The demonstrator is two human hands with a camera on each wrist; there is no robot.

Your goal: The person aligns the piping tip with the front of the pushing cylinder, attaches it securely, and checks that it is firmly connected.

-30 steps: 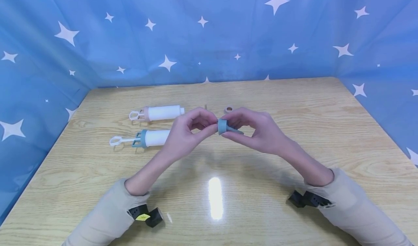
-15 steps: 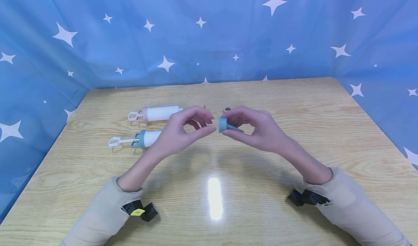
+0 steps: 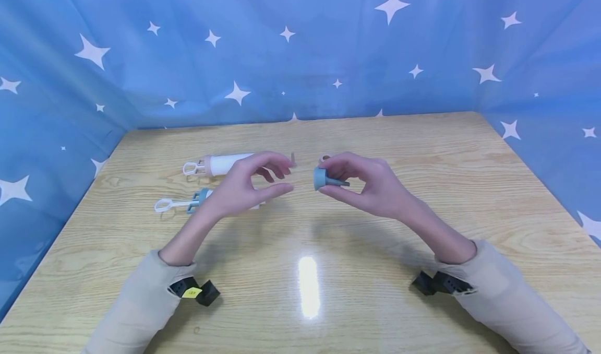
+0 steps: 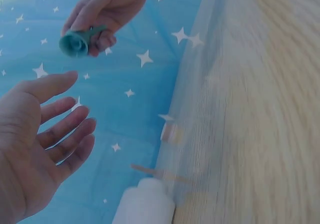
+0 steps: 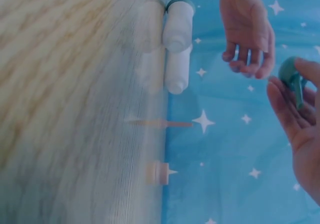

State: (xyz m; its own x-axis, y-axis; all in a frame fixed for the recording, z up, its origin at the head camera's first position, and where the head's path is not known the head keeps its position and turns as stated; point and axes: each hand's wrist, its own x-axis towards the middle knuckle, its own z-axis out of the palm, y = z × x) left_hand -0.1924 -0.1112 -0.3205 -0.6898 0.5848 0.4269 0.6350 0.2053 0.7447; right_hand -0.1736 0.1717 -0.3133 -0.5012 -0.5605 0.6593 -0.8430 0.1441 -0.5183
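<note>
My right hand (image 3: 368, 187) pinches a blue-green nozzle cap (image 3: 320, 178) between thumb and fingers, its wide round end facing left and a thin spout pointing right. In the left wrist view the cap (image 4: 74, 44) shows its hollow end. My left hand (image 3: 241, 189) is held apart from it, fingers loosely bent and holding nothing. Beneath and behind that hand lie two white syringe-like tubes with loop-handled plungers. The far tube (image 3: 225, 164) has a pinkish collar; the near tube (image 3: 203, 196) has a blue-green one and is largely hidden by the hand.
Behind my right hand sits a small pinkish ring-shaped piece (image 3: 325, 157), partly hidden. A thin stick-like piece (image 3: 293, 159) lies left of it, seen as a brown strip (image 5: 177, 124) in the right wrist view. A blue star-patterned curtain (image 3: 300, 56) hangs behind the wooden table (image 3: 422, 134).
My left hand has let go of the blue-green cap and drawn away to the left, over the near tube. My right hand keeps the cap in nearly the same place.
</note>
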